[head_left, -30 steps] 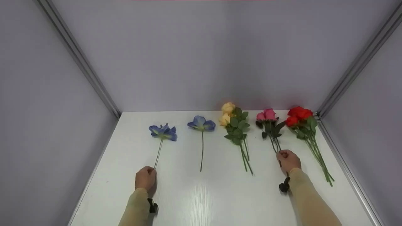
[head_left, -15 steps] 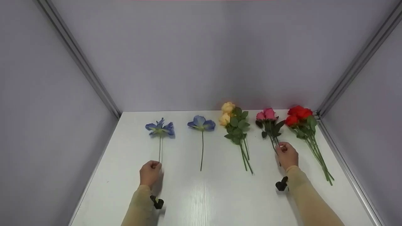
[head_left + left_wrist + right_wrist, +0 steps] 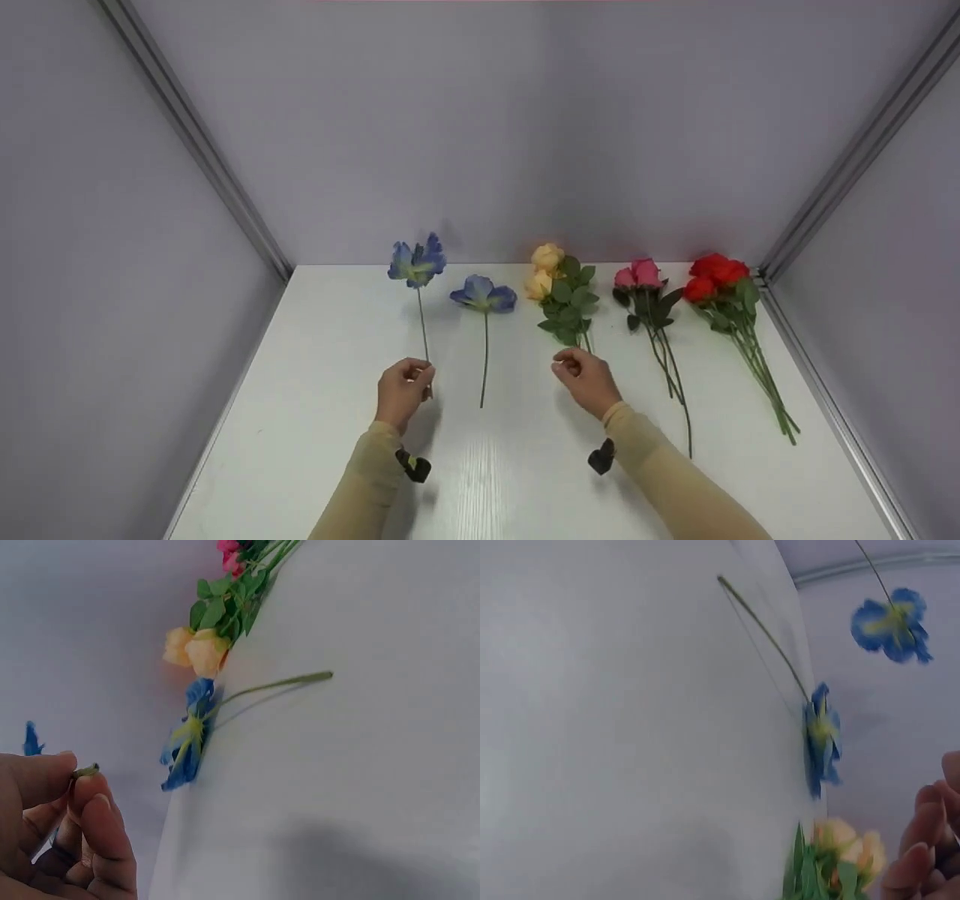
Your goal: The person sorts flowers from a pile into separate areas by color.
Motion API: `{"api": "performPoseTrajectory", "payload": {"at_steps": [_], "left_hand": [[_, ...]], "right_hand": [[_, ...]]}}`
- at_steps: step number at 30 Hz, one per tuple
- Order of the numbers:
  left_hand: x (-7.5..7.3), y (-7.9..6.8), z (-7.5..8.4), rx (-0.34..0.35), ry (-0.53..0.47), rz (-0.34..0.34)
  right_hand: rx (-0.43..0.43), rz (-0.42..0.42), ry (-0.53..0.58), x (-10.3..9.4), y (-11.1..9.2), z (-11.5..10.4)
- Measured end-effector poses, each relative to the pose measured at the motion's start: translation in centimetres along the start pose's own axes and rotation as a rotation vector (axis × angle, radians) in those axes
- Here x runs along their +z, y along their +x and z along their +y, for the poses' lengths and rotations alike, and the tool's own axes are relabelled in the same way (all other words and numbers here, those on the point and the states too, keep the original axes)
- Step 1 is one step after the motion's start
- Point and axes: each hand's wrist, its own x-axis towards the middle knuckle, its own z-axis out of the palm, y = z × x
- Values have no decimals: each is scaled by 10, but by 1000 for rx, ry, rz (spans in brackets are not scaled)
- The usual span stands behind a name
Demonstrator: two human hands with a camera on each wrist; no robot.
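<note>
My left hand pinches the stem of a blue artificial flower, raised over the table with its bloom tipped up toward the back wall. The cut stem end pokes out past the thumb and fingertips in the left wrist view. A second blue flower lies flat between my two hands, its stem pointing toward me. My right hand holds nothing; its fingers are loosely bent over the stems of the yellow roses, covering part of them. In the right wrist view, the raised blue flower hangs apart from the lying one.
Farther right on the white table lie pink roses with dark leaves, then red roses with long green stems. Grey panels enclose the table at the back and both sides.
My left hand has lifted the blue flower and carried it right and forward. My right hand has let go of the pink roses' stems and moved left, toward the yellow roses.
</note>
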Motion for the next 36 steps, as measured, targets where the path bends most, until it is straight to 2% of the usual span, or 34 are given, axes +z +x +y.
{"api": "performPoseTrajectory", "payload": {"at_steps": [7, 11, 15, 22, 27, 31, 36], "left_hand": [[38, 3, 9, -31, -60, -119], [59, 3, 7, -25, -60, -157], [72, 3, 6, -16, -33, -188], [78, 7, -4, 60, 149, -178], [80, 12, -21, 96, 291, -144], [82, 16, -38, 140, 412, -113], [82, 16, -51, 102, 471, -107]], "right_hand": [[-68, -176, -8, 61, -6, -24], [-60, -214, 31, 82, -9, -27], [-33, -219, 78, 93, -11, -28], [-14, -248, 91, 105, -9, -24], [-31, -242, 34, 118, -5, -18], [-10, -211, -32, 125, -3, -12], [38, -173, -88, 131, -2, -7]]}}
